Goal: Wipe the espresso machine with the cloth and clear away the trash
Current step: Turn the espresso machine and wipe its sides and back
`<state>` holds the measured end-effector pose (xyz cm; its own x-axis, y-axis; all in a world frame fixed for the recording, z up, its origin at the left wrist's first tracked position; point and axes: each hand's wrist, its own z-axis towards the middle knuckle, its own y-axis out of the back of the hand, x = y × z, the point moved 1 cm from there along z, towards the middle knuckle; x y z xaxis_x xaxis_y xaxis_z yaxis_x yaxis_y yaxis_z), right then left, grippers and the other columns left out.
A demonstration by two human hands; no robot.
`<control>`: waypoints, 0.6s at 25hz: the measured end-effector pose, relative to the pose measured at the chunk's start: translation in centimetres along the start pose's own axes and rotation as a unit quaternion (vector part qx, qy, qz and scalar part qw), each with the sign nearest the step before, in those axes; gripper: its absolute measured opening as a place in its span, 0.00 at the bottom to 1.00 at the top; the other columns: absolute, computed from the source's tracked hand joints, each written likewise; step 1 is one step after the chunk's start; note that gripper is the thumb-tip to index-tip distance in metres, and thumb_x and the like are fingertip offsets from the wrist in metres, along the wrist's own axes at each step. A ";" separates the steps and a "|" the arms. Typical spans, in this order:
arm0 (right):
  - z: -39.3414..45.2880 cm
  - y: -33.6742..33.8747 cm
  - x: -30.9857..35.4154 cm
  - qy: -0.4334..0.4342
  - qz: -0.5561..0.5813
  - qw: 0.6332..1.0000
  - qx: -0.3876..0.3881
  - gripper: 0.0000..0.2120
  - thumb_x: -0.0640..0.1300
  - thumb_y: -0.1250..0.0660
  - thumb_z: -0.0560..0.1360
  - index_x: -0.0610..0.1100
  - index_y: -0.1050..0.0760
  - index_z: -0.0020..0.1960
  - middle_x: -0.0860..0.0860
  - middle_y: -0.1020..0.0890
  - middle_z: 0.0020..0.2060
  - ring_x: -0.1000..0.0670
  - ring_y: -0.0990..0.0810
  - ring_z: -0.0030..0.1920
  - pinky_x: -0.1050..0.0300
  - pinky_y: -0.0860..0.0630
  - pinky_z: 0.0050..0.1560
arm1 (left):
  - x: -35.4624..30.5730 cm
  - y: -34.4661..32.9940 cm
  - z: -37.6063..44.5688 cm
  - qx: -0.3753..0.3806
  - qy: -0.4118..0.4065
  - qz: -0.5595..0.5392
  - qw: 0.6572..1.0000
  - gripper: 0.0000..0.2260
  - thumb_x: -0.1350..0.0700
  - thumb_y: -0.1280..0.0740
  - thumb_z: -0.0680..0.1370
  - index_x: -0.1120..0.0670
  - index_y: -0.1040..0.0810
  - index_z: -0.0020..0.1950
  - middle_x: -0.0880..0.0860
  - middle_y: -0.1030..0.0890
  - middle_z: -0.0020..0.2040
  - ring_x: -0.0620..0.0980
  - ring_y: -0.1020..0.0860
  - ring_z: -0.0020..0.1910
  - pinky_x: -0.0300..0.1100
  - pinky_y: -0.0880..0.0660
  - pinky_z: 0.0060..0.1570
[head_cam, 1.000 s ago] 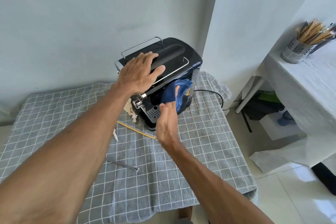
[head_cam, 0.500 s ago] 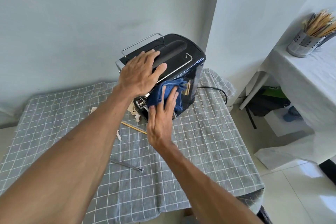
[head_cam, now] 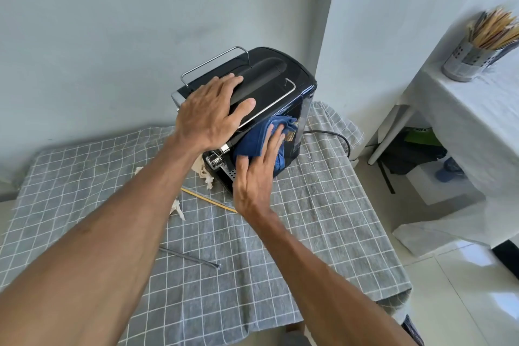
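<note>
Espresso machine [head_cam: 269, 84]: black, stood at the far side of the table [head_cam: 323, 233], which is covered with a grey checked cloth.
Left hand [head_cam: 210, 115]: laid flat on the machine's top, fingers spread and released, nothing gripped.
Right hand [head_cam: 257, 174]: pressed flat against the machine's near side, fingers extended over the blue cloth [head_cam: 252, 140], which is pinned to the surface rather than clenched.
Trash: white paper scraps [head_cam: 206, 175] are seen beside the machine's base; a thin wooden stick [head_cam: 207, 199] and a metal rod [head_cam: 189, 258] are lying nearer on the table.
Cord [head_cam: 334, 136]: trailed off the table's right edge.
Utensil holder [head_cam: 466, 60]: stood on a separate white-covered table to the right.
</note>
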<state>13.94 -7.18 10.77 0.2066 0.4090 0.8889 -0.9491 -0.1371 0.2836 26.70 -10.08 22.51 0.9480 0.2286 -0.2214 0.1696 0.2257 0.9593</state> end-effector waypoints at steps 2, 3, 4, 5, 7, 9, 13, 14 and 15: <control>2.7 1.2 -0.1 -0.105 0.065 0.992 -0.035 0.34 0.55 0.50 0.82 0.43 0.55 0.84 0.45 0.54 0.84 0.42 0.53 0.84 0.35 0.48 0.81 | 0.2 0.1 0.0 0.005 -0.005 0.002 1.000 0.34 0.31 0.51 0.79 0.46 0.38 0.81 0.48 0.36 0.82 0.53 0.39 0.81 0.53 0.42 0.78; 4.9 2.1 -0.1 -0.164 0.090 0.980 -0.067 0.36 0.58 0.52 0.81 0.41 0.52 0.83 0.42 0.48 0.83 0.40 0.48 0.82 0.35 0.47 0.80 | 0.2 0.1 0.1 0.006 -0.008 0.003 1.000 0.34 0.31 0.51 0.79 0.46 0.38 0.81 0.48 0.36 0.82 0.53 0.39 0.81 0.53 0.42 0.78; 6.9 2.7 0.0 -0.198 0.096 0.971 -0.094 0.39 0.61 0.54 0.79 0.39 0.50 0.83 0.41 0.46 0.82 0.40 0.47 0.82 0.35 0.47 0.80 | 0.1 0.2 0.0 0.005 -0.008 0.007 1.000 0.34 0.32 0.50 0.79 0.46 0.38 0.81 0.49 0.36 0.82 0.53 0.39 0.81 0.53 0.42 0.78; 8.3 3.0 0.3 -0.207 0.090 0.969 -0.102 0.40 0.62 0.55 0.79 0.39 0.51 0.83 0.42 0.47 0.83 0.41 0.50 0.83 0.36 0.50 0.81 | 0.0 0.2 0.1 0.002 -0.006 0.010 1.000 0.33 0.32 0.50 0.80 0.47 0.38 0.81 0.49 0.36 0.82 0.53 0.38 0.81 0.54 0.41 0.78; 8.0 2.1 1.2 -0.166 0.075 0.979 -0.094 0.37 0.61 0.53 0.82 0.44 0.56 0.85 0.48 0.58 0.85 0.47 0.61 0.84 0.39 0.58 0.82 | -0.2 0.3 0.1 -0.007 0.000 0.004 1.000 0.33 0.33 0.49 0.80 0.47 0.37 0.81 0.50 0.34 0.81 0.53 0.37 0.80 0.54 0.40 0.78; 4.4 0.6 2.0 -0.065 0.060 0.994 -0.065 0.31 0.54 0.51 0.84 0.45 0.52 0.84 0.54 0.63 0.84 0.48 0.67 0.83 0.38 0.60 0.82 | -0.4 0.4 0.0 -0.011 0.002 -0.001 1.000 0.32 0.34 0.48 0.80 0.48 0.35 0.80 0.50 0.33 0.80 0.53 0.35 0.79 0.55 0.39 0.77; 1.9 0.4 0.3 -0.079 0.059 0.995 -0.034 0.35 0.55 0.49 0.83 0.50 0.61 0.84 0.53 0.65 0.83 0.48 0.63 0.84 0.36 0.51 0.81 | -0.1 0.6 0.0 0.004 -0.003 -0.004 1.000 0.32 0.35 0.46 0.80 0.48 0.37 0.81 0.50 0.35 0.81 0.52 0.37 0.80 0.56 0.40 0.77; 3.6 1.2 -0.1 -0.144 0.074 0.986 -0.048 0.37 0.60 0.51 0.81 0.49 0.61 0.85 0.50 0.65 0.83 0.49 0.61 0.84 0.38 0.51 0.82 | -0.1 0.6 0.1 0.008 -0.004 0.000 1.000 0.32 0.35 0.46 0.80 0.47 0.38 0.81 0.50 0.36 0.82 0.52 0.38 0.80 0.56 0.40 0.77; 5.5 2.0 -0.4 -0.197 0.086 0.975 -0.061 0.39 0.64 0.54 0.80 0.47 0.59 0.85 0.47 0.64 0.84 0.49 0.61 0.84 0.39 0.53 0.82 | -0.1 0.5 0.1 0.013 -0.005 0.006 1.000 0.32 0.35 0.46 0.80 0.47 0.39 0.81 0.50 0.37 0.82 0.53 0.38 0.80 0.57 0.41 0.77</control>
<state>13.27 -12.59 12.96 0.0942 0.0071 0.9955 -0.9941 -0.0542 0.0944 26.73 -10.07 23.06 0.9529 0.2208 -0.2078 0.1646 0.1990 0.9661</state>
